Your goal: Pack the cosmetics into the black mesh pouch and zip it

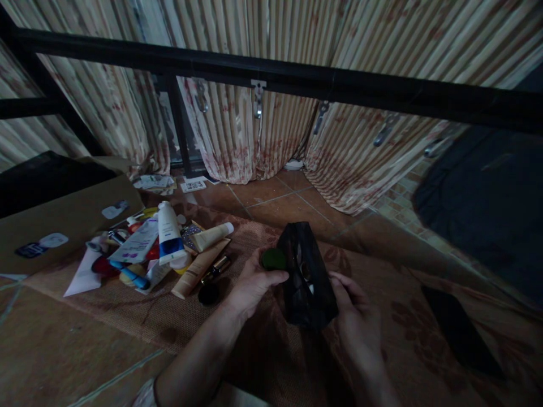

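Place: I'm in a home, by its look | ahead of me: flowered, pleated curtains (pixel 275 141) | below: brown floor tiles (pixel 288 200), patterned cloth (pixel 148 316), toiletry tubes (pixel 202 269)

The left hand (pixel 257 282) and right hand (pixel 360 319) are seen bare, as are the 2 forearms (pixel 199 353). By the left arm, a pale, faintly patterned sleeve (pixel 145 394) is worn.

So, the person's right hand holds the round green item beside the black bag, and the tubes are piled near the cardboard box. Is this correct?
Not quite: the head view shows the left hand, not the right hand, holding the round green item beside the black bag. The tubes are piled near the cardboard box.
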